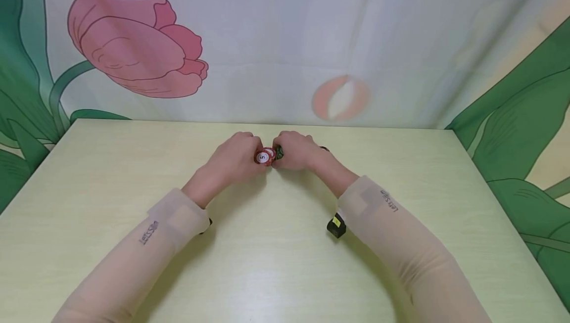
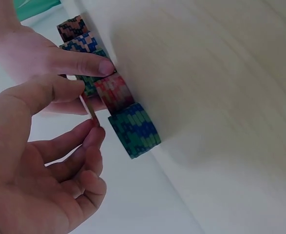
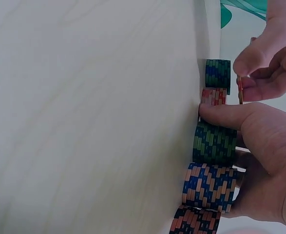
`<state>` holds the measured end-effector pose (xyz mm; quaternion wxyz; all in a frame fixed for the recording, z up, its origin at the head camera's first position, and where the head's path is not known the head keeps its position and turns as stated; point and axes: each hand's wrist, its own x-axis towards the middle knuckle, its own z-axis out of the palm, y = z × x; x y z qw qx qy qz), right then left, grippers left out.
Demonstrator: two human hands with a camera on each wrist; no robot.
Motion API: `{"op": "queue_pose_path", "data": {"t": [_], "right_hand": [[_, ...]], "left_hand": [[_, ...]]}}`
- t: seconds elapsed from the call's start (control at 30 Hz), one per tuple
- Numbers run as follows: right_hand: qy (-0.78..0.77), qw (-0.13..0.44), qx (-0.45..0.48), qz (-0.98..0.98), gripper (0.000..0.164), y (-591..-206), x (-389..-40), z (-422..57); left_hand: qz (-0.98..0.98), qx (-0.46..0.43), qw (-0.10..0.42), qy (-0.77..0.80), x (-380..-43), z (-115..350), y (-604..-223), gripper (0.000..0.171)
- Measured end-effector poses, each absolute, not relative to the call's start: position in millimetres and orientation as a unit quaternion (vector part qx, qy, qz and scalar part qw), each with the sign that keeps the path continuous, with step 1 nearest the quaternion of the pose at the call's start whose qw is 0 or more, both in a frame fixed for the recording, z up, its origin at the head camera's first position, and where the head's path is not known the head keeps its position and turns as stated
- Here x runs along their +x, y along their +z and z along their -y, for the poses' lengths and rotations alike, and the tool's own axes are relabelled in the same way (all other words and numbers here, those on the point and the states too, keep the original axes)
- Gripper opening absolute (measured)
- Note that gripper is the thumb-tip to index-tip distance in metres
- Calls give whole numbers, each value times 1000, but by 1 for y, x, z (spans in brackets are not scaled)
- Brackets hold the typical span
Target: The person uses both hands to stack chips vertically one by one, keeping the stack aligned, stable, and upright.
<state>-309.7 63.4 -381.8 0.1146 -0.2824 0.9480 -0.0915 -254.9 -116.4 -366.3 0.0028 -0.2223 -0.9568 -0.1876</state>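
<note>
My left hand (image 1: 238, 156) pinches a single red poker chip (image 2: 90, 111) between thumb and fingertips, on edge in both wrist views. The chip is just above a stack of red poker chips (image 3: 214, 95). My right hand (image 1: 295, 151) grips that red stack low down, its thumb in front and its fingers partly hidden behind. A green-and-blue chip stack (image 2: 134, 130) stands on one side of the red one. On the other side, in the right wrist view, are a dark green stack (image 3: 213, 144), a blue-and-pink stack (image 3: 208, 187) and a black-and-orange stack (image 3: 195, 222).
The chip row stands toward the far edge of the pale wooden table (image 1: 267, 263). A printed curtain (image 1: 267, 41) hangs behind it. A small black box with a yellow label (image 1: 336, 225) shows beside the right sleeve.
</note>
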Motion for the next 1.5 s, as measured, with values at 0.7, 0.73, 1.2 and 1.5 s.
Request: {"op": "queue_pose_path", "data": {"t": [0.7, 0.73, 1.2, 1.5], "right_hand": [[-99, 110, -281, -948, 29, -386, -311, -64], [-98, 110, -281, -948, 29, -386, -311, -65], [-95, 102, -286, -948, 31, -387, -311, -65], [-93, 101, -287, -948, 33, -387, -312, -65]], "left_hand": [[966, -215, 17, -147, -267, 109, -375, 15], [966, -215, 18, -142, -266, 109, -375, 19], [966, -214, 14, -146, -271, 112, -376, 22], [966, -215, 15, -145, -273, 112, -378, 23]]}}
